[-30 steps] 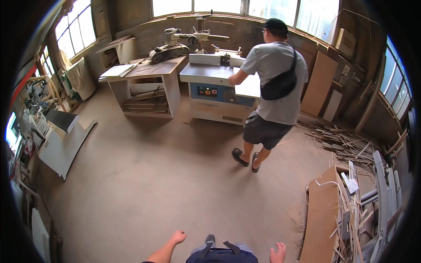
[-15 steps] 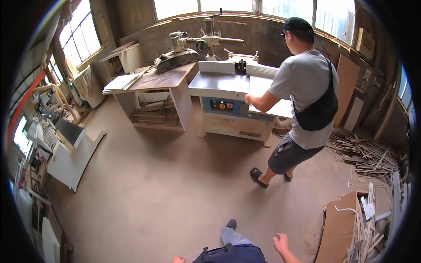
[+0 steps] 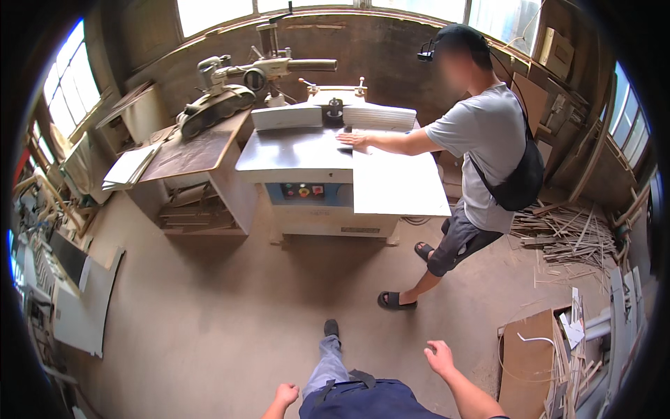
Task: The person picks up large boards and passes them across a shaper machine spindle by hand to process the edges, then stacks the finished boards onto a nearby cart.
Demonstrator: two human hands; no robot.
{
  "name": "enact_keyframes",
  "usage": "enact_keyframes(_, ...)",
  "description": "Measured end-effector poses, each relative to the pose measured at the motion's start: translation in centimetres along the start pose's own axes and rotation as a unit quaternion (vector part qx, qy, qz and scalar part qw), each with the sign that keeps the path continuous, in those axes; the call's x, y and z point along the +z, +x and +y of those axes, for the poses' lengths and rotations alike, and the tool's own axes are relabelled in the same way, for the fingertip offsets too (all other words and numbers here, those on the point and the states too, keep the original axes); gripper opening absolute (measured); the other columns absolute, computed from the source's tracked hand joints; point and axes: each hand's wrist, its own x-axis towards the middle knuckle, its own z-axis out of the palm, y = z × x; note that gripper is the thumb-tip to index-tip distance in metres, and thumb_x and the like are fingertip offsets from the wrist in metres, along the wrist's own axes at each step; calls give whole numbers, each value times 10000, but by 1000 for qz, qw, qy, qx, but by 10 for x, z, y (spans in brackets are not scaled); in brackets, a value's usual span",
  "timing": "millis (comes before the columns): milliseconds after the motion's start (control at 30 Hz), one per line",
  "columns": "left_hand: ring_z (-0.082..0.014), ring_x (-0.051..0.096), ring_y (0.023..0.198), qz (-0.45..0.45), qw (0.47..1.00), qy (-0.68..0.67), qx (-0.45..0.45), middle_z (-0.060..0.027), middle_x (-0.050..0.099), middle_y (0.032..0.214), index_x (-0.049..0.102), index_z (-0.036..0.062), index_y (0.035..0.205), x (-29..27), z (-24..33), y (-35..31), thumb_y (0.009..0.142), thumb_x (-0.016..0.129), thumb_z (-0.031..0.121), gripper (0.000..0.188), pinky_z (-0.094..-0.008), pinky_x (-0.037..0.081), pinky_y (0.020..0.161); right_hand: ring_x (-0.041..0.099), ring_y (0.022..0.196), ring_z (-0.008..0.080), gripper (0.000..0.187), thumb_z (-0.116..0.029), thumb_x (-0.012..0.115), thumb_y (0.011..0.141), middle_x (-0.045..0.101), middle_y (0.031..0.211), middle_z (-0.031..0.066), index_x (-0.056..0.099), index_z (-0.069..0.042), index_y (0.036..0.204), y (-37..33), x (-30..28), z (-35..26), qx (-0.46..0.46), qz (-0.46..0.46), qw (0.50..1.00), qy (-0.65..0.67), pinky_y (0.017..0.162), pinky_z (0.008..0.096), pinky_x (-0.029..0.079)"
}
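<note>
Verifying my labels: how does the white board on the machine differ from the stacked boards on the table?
The white board is a single panel, the stacked boards several in a pile. The white board juts past the machine's front edge; the stacked boards, the table's left end. A co-worker's arm crosses the white board; no hand is near the stacked boards. Both look pale and roughly flat.

A brown-topped side table (image 3: 183,155) stood left of centre, bearing a stack of white panels (image 3: 129,170) at its left end. Wood offcuts (image 3: 192,209) occupied the compartment beneath. Loose wooden strips (image 3: 569,234) lay heaped on the floor at right. A pale sheet (image 3: 87,311) was noted at far left. Bright windows (image 3: 216,15) lined the back wall.
</note>
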Motion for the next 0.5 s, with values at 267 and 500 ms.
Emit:
enact_keyframes(267, -353, 626, 939, -71, 990, 122, 13, -206, 658, 943, 696, 34, 898, -48, 90, 146, 757, 536, 311, 350, -416, 491, 856, 629, 846, 291, 300, -225, 649, 756, 631, 924, 172, 663, -20, 975, 9, 7, 9, 145, -10, 989, -15, 781, 369, 506)
enact_keyframes(500, -356, 603, 998, 14, 988, 107, 110, -200, 633, 1049, 672, 61, 1027, -138, 284, 169, 792, 520, 279, 354, -416, 469, 900, 634, 873, 280, 304, -206, 650, 759, 640, 946, 164, 658, -18, 998, 83, 1, -19, 149, 4, 988, 28, 797, 357, 504)
